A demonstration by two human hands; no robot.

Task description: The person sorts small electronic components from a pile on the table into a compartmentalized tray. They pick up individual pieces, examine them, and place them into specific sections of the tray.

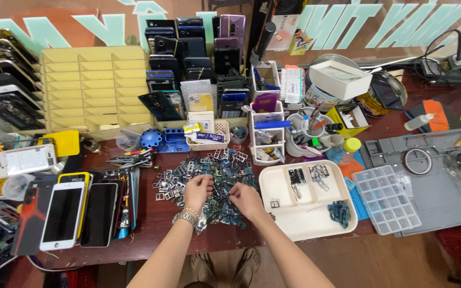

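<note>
Head view | white box (340,78) top right | both hands (197,190) in parts pile (214,173)

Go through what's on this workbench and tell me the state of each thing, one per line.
Left hand: fingers down in the parts pile, grip unclear.
Right hand: fingers down in the same pile, grip unclear.
Parts pile: loose, spread over the table.
White tray: mostly bare, a few parts in its compartments.
Clear compartment box: lid shut.
White phone: face up, screen dark.
Yellow rack: slots empty.
</note>
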